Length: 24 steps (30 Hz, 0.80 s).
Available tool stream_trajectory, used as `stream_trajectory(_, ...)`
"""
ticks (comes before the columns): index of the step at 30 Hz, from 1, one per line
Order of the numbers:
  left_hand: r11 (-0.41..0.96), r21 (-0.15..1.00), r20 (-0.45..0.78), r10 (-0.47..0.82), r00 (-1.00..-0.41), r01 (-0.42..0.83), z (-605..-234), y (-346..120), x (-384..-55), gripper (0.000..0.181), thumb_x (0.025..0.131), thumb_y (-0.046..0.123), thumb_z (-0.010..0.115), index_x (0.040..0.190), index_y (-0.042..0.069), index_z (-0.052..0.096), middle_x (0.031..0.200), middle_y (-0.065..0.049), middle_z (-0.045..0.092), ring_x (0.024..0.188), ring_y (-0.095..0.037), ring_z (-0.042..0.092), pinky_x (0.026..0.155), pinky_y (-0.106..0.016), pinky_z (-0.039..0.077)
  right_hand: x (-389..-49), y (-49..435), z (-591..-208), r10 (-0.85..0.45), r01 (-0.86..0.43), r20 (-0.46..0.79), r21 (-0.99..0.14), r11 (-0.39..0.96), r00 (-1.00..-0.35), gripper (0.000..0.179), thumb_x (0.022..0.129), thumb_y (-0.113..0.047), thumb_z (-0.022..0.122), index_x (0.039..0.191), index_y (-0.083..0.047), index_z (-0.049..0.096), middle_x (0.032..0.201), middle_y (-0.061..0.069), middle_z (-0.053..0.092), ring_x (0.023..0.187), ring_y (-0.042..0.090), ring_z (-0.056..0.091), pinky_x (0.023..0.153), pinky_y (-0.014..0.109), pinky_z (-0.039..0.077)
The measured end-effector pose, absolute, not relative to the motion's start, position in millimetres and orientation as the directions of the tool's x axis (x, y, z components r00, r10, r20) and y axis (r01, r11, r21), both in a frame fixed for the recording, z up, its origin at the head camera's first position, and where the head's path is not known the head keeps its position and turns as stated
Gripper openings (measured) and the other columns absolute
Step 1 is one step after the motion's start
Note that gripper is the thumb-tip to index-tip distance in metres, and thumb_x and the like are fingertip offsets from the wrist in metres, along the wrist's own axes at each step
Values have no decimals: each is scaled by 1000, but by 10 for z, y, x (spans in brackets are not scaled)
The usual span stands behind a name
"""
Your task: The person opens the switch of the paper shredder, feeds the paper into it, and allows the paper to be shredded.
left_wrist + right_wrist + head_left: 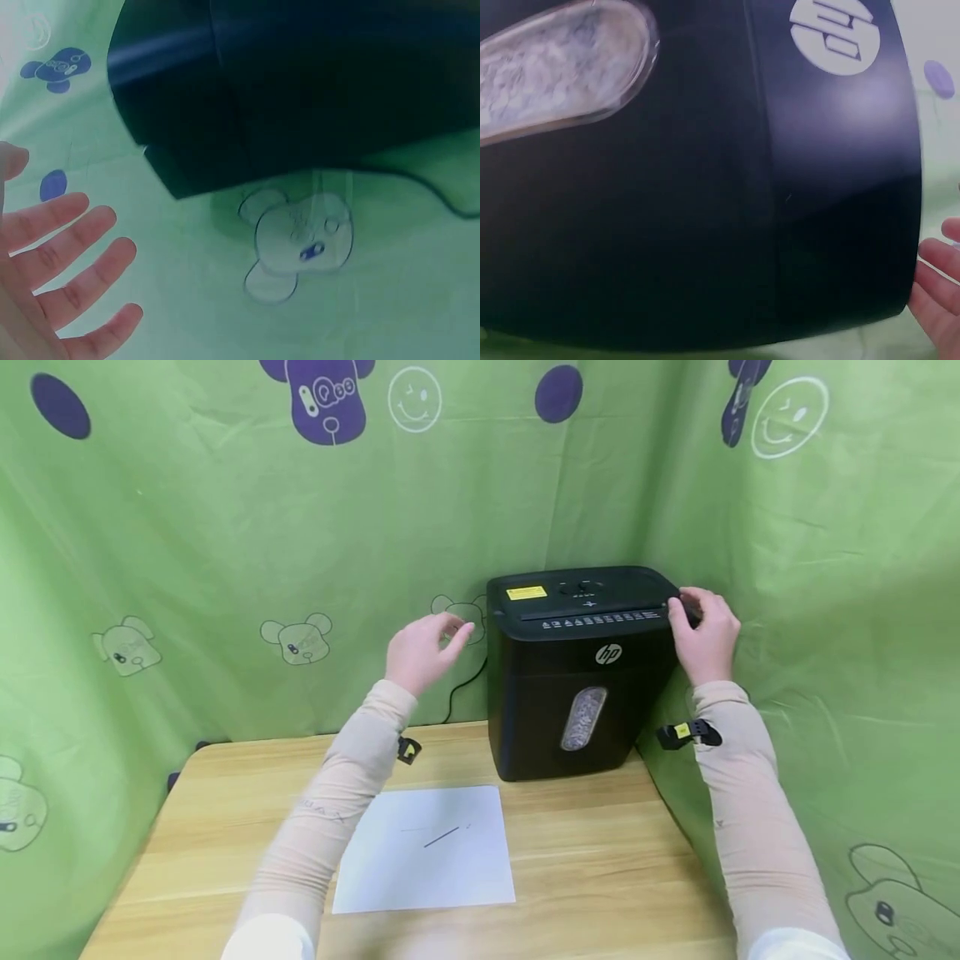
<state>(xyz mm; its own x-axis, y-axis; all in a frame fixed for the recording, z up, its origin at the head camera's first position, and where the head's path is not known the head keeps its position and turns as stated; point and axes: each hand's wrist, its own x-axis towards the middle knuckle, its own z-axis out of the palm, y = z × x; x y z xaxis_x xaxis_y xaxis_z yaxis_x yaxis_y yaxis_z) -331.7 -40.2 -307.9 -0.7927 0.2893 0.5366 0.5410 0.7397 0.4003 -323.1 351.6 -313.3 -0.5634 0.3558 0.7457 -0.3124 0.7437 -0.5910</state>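
A black paper shredder with a white HP logo stands upright at the back right of the table. Paper bits show through its oval front window. My right hand is at its upper right corner; the fingers look fairly straight and appear to touch the edge. Left of the shredder, my left hand hangs in the air, apart from it. Its fingers are spread and loosely bent, holding nothing. A white sheet of paper with a few dark marks lies flat on the table.
Green curtains with cartoon prints enclose the wooden table at the back and sides. From behind the shredder a black cable runs down on its left. A yellow label sits on the shredder's top.
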Motion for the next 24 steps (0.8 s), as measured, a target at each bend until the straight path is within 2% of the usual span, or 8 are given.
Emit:
stream_trajectory(5, 698, 490, 487, 278, -828, 523, -3167, -215, -3324, 49, 97, 53, 48, 127, 17, 61, 127, 0, 66, 117, -17, 61, 97, -36, 50, -3292, 3637, -3249, 365, -287, 728, -602, 745, -580, 37, 91, -25, 64, 116, 2, 66, 119, 24, 64, 115, 37, 55, 105, 44, 39)
stream_trajectory(10, 632, 582, 454, 271, -849, 512, -3232, 13, -3350, 64, 94, 55, 54, 142, 14, 47, 145, -6, 52, 135, -22, 47, 111, -39, 41, -3356, 3676, -3361, 437, -222, 660, -673, 705, -611, 45, 90, -31, 63, 123, 0, 62, 130, 22, 57, 127, 35, 48, 113, 44, 33)
stream_trajectory(16, 596, 656, 405, 240, -882, 463, -3299, 279, -3395, 79, 85, 59, 64, 147, 16, 40, 149, -8, 45, 138, -25, 44, 112, -41, 40, -3376, 3668, -3428, 563, -146, 552, -782, 606, -615, 52, 90, -40, 61, 130, -6, 59, 133, 19, 57, 128, 35, 48, 112, 42, 33)
stream_trajectory(24, 552, 714, 425, 147, -893, 430, -3413, 440, -3448, 82, 81, 59, 70, 142, 13, 42, 143, -9, 48, 130, -26, 51, 108, -40, 45, -3406, 3596, -3493, 636, -144, 498, -839, 524, -589, 52, 90, -42, 61, 133, -13, 60, 138, 12, 57, 132, 30, 48, 114, 35, 34)
